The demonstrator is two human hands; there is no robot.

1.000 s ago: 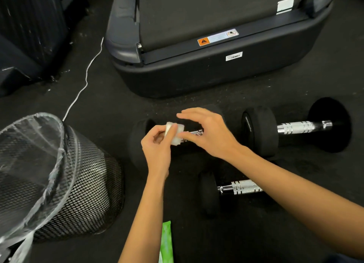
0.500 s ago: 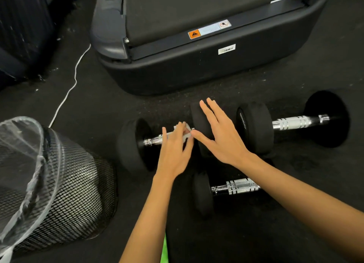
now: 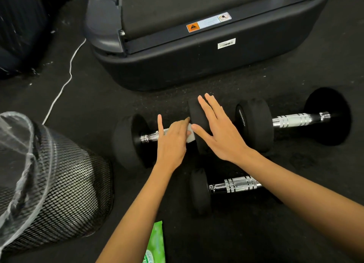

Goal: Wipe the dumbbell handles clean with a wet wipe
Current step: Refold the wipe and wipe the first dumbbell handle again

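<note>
Left dumbbell [image 3: 128, 142], 9 o'clock of centre: left hand [image 3: 172, 142] presses wet wipe [image 3: 190, 134] onto handle [image 3: 150, 137], forefinger extended. Right hand [image 3: 220, 132], fingers spread flat, steadies its inner weight. Dumbbells at 3 o'clock [image 3: 291, 119] and 5 o'clock [image 3: 236, 185] apparently remain.

Left hand [image 3: 171, 144]: bare, no glove, ring or watch.
Right hand [image 3: 222, 136]: bare, likewise.
Forearms: uncovered, no sleeves visible.
</note>
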